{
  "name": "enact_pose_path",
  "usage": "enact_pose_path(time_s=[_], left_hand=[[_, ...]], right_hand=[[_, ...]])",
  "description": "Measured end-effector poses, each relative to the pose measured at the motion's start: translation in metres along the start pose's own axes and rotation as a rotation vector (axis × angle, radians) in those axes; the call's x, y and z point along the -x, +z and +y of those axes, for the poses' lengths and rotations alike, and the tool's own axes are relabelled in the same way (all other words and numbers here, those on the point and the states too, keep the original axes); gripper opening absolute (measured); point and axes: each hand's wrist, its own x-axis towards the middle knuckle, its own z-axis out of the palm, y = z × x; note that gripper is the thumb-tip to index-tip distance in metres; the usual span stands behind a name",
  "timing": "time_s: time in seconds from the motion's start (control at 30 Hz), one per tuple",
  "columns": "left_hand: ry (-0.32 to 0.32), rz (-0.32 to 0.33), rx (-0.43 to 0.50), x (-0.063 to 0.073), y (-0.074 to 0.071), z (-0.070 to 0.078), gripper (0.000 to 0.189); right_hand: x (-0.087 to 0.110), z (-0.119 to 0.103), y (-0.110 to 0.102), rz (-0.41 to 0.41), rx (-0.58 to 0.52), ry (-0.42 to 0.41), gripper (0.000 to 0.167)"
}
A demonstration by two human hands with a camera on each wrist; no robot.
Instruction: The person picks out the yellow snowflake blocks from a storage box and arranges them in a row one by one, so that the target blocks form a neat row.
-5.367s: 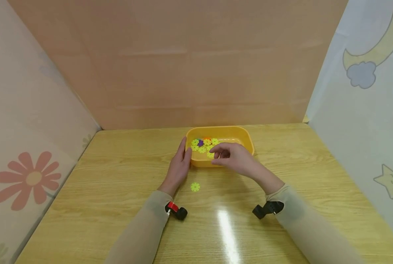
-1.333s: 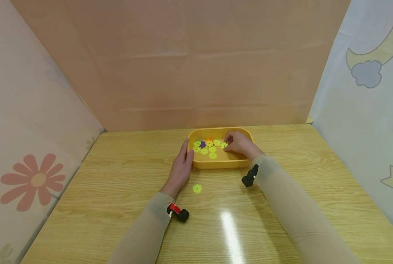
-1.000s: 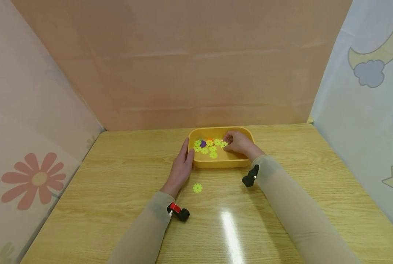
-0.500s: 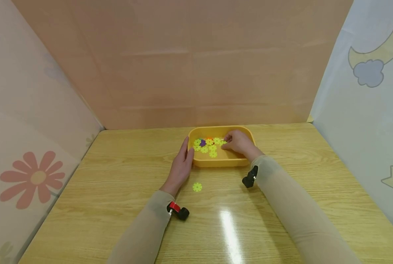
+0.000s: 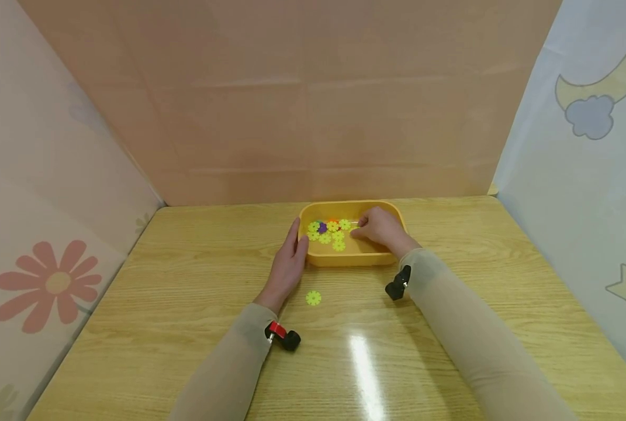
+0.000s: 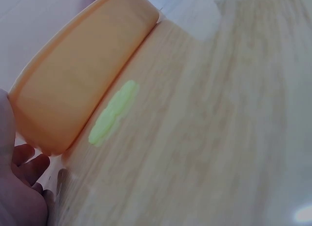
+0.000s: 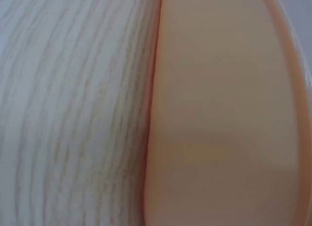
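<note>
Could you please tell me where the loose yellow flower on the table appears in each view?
Head: the flower lies below centre, on the table in front of the tray.
Left wrist: left of centre, beside the tray's outer wall.
Right wrist: not in it.
Shared landmark: the tray, visible in all three.

Flower pieces [image 5: 325, 238] mostly left in the tray [image 5: 355, 261], a loose piece [image 5: 313, 298] before it on the table [image 5: 213, 263].

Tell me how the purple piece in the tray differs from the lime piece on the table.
Colour: the purple piece is dark, while the lime piece is bright. Place: the purple piece sits in the tray; the lime piece lies on the table. Neighbours: the purple piece is among other pieces, the lime piece apart from them. Both are small.
</note>
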Motion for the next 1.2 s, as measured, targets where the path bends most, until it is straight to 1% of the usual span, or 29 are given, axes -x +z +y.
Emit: enact_pose_path(time_s=[0.2,0.33,0.5,0.77,0.93,1.2], left_hand=[[-0.001,0.001,-0.009,0.002,-0.001,0.000,0.063],[0.003,0.003,-0.002,0.001,0.000,0.001,0.063],[0.011,0.006,-0.010,0.001,0.002,0.000,0.061],[0.023,0.011,-0.027,0.003,0.001,-0.001,0.059],[0.027,0.016,-0.025,0.005,0.000,-0.001,0.060],[0.016,0.013,-0.027,0.006,-0.002,0.000,0.062]], right_hand=[[0.005,-0.009,-0.004,0.007,0.055,0.007,0.027],[0.010,-0.014,-0.007,0.025,0.059,-0.001,0.033],[0.021,-0.017,-0.012,0.073,-0.018,0.002,0.042],[0.036,-0.019,-0.012,0.113,-0.100,-0.015,0.046],[0.050,-0.022,-0.011,0.140,-0.154,-0.035,0.044],[0.072,-0.026,-0.008,0.189,-0.206,-0.114,0.038]])
